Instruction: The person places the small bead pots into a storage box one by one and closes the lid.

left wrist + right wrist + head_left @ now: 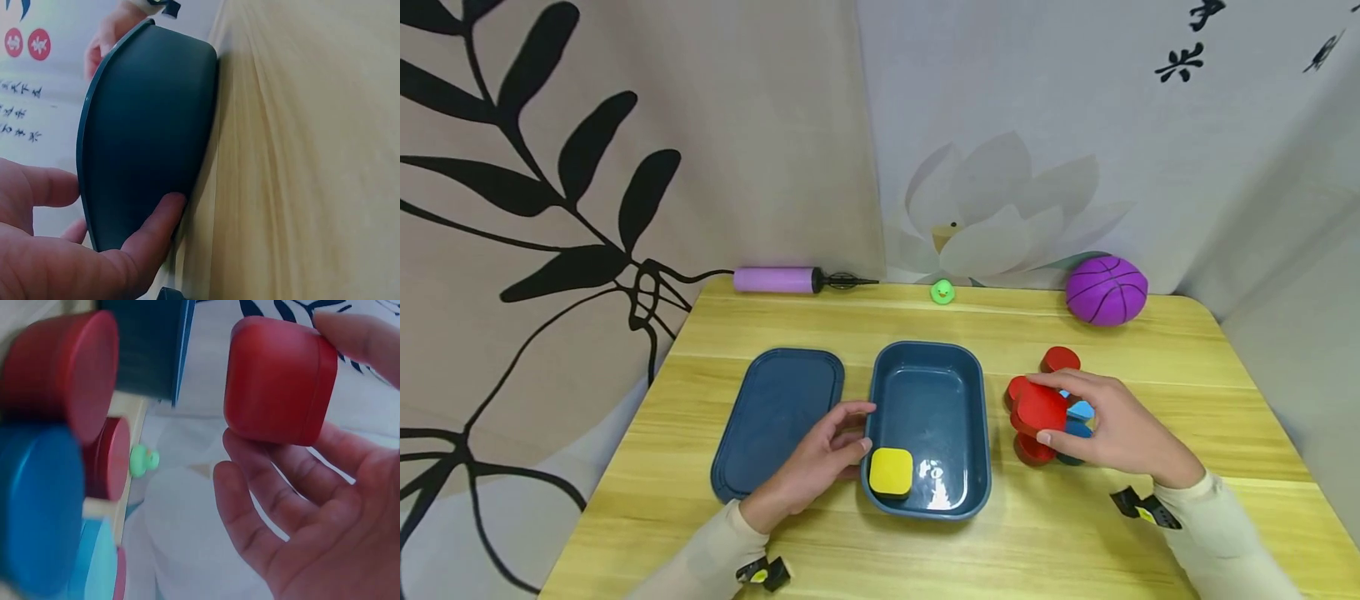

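Observation:
My right hand [1112,421] pinches a small red rounded-square box [278,381] between thumb and fingers, lifted above a cluster of similar pieces. A seam runs along one side of that box. Below it lie red round pieces [1035,450] and blue pieces [1077,429], partly hidden by the hand. My left hand [820,458] touches the left outer wall of a dark blue rectangular container [150,119], thumb on its side and a fingertip at the rim. Inside the container, at its near left corner, sits a yellow rounded-square box [891,472].
A dark blue flat lid [782,408] lies left of the container, partly under the left hand's view line. Along the table's back edge are a purple hand pump [775,280], a green toy duck [942,292] and a purple ball [1107,291]. Printed curtains stand behind.

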Demonstrator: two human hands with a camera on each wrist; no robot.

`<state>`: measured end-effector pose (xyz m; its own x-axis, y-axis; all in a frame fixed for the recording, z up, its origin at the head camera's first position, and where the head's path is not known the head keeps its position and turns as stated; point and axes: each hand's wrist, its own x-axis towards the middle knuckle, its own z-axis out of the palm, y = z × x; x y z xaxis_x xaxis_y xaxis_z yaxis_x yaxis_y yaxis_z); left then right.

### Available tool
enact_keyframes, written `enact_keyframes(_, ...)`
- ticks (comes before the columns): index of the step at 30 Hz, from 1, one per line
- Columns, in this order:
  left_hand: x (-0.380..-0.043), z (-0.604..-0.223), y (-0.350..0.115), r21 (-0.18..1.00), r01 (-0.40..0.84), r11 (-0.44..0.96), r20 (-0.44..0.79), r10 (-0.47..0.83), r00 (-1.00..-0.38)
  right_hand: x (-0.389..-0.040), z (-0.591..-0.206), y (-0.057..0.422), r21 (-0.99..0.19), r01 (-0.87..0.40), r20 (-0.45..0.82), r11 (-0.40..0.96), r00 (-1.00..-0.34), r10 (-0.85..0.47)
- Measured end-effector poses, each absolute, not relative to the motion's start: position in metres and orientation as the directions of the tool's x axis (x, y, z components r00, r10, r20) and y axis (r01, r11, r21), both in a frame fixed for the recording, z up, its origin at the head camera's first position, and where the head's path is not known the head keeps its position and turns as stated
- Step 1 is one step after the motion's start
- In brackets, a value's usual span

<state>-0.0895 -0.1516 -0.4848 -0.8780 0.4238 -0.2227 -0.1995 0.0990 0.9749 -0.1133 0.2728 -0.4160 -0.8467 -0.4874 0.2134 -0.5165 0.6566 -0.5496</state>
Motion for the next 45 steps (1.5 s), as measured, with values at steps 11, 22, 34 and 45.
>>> enact_keyframes(11, -0.091, -0.484, -0.151, 0.978, -0.185, 0.097, -0.208, 0.449, -0.869, -0.129, -0.424, 0.227, -0.623, -0.565, 0.206, 0.541, -0.786, -0.583)
enact_keyframes(22, -0.091, -0.483, -0.152, 0.976, -0.197, 0.097, -0.219, 0.473, -0.853, -0.124, -0.429, 0.182, -0.528, -0.628, 0.152, 0.572, -0.732, -0.664)
enact_keyframes(34, -0.092, -0.48, -0.151, 0.974, -0.203, 0.105, -0.228, 0.479, -0.848, -0.114, -0.446, 0.158, -0.491, -0.69, 0.069, 0.532, -0.639, -0.766)
enact_keyframes(45, -0.092, -0.481, -0.151, 0.974, -0.201, 0.1, -0.224, 0.491, -0.842, -0.11, -0.451, 0.15, -0.425, -0.717, -0.024, 0.553, -0.601, -0.799)
